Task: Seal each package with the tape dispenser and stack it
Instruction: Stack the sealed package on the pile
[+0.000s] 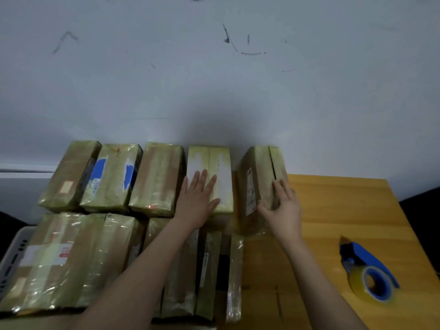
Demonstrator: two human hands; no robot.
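Observation:
Several brown packages wrapped in glossy tape stand in rows against the wall. My left hand (198, 197) lies flat with straight fingers on top of a pale-topped package (214, 163) in the back row. My right hand (283, 206) rests on the near end of a tilted package (258, 172) standing apart at the right end of that row, fingers spread over its top and thumb along its side. The blue tape dispenser (367, 272) with a roll of clear tape lies alone on the wooden table (333, 206), right of my right forearm.
A front row of more taped packages (71, 258) fills the lower left under my left forearm. A grey slotted crate (10, 253) shows at the far left edge. The scuffed white wall (214, 79) rises directly behind the packages.

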